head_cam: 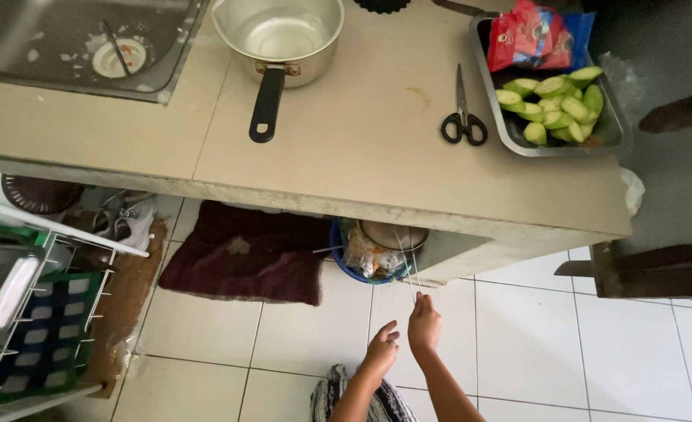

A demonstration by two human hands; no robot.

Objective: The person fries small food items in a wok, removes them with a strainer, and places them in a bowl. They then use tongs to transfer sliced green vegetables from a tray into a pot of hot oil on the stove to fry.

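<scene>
Low in the head view, my right hand (424, 324) is closed on a few thin pale sticks (410, 270) that rise toward the counter's underside. My left hand (382, 349) hovers just beside it with fingers loosely apart and nothing in it. Both hands are above the white tiled floor, in front of a blue basin (344, 262) holding a metal pot and a crumpled plastic bag under the counter.
On the beige counter (346, 148) lie black-handled scissors (461, 121), a steel saucepan (279, 35) and a metal tray (510, 129) of cut green fruit with a red packet. A sink (80, 43) is far left. A dark red mat (244, 254) and a wire rack (33, 312) are on the floor.
</scene>
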